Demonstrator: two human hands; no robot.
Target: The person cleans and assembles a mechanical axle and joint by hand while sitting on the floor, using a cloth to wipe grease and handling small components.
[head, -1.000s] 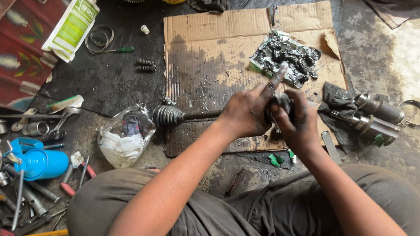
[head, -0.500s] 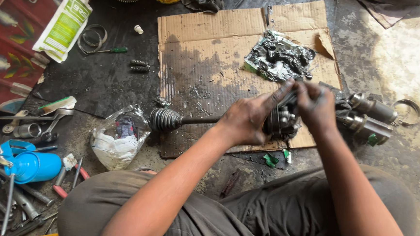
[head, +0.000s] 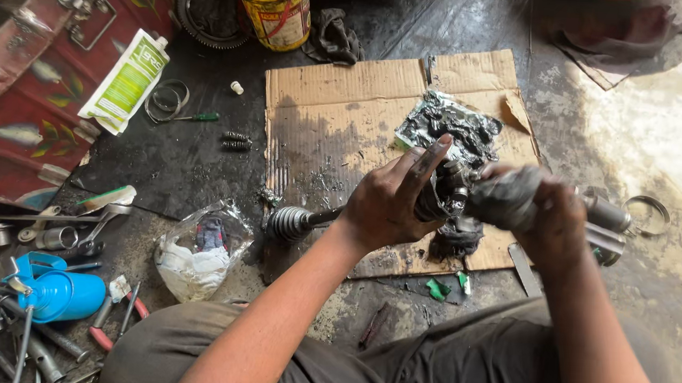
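Now right hand (head: pixel 541 215) risen off joint (head: pixel 443 191), left hand (head: pixel 391 202) gripping

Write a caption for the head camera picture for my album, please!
Greasy left hand and right hand grip a joint on an axle shaft over cardboard.

A yellow bucket (head: pixel 276 8) stood beyond the cardboard sheet (head: pixel 338 112). A white-and-green tube (head: pixel 126 82) lay left of it, near wire rings (head: pixel 167 100). A blue oil can (head: pixel 59 292) sat among what looked like scattered tools (head: pixel 0 344), beside a plastic bag (head: pixel 199 250).
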